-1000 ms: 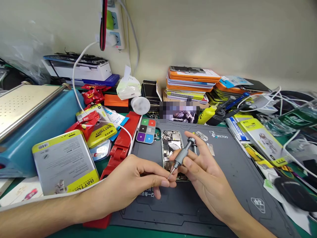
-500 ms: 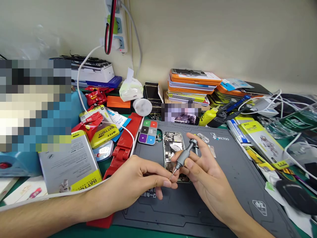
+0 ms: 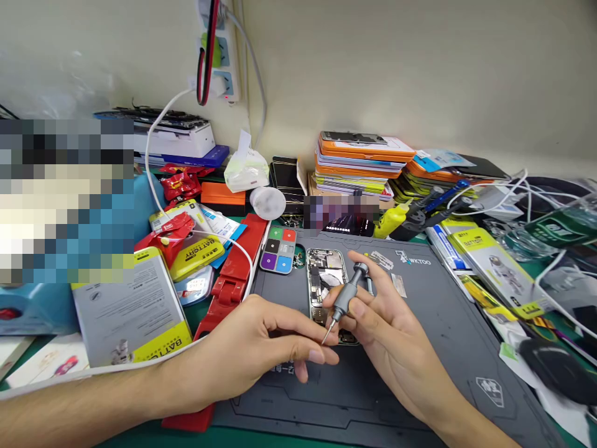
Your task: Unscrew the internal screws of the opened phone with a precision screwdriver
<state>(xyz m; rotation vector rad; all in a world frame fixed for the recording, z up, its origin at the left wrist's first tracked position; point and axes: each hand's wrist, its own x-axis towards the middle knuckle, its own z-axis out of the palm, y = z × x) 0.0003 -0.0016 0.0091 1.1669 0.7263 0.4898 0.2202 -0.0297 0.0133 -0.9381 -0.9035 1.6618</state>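
My right hand [image 3: 387,317] grips a small grey screwdriver [image 3: 346,300] between thumb and fingers, its thin tip slanting down to the left. At that tip is my left hand [image 3: 275,342], thumb and fingers pinched together; whatever they hold, if anything, is too small to make out. Beneath and behind the hands an opened phone [image 3: 325,267] lies on the grey mat [image 3: 373,398], its inner parts showing and its lower part partly covered by the fingers.
A tray with coloured squares [image 3: 278,250] lies left of the phone, beside a red holder [image 3: 237,274]. Battery packages [image 3: 135,311] lie at the left. Stacked orange boxes [image 3: 364,149], a yellow bottle [image 3: 392,220] and a lit screen [image 3: 347,224] stand behind the mat.
The left fingertips have shifted slightly right and down, and the screwdriver tip now shows a little more above them. My right hand keeps its grip almost unmoved.
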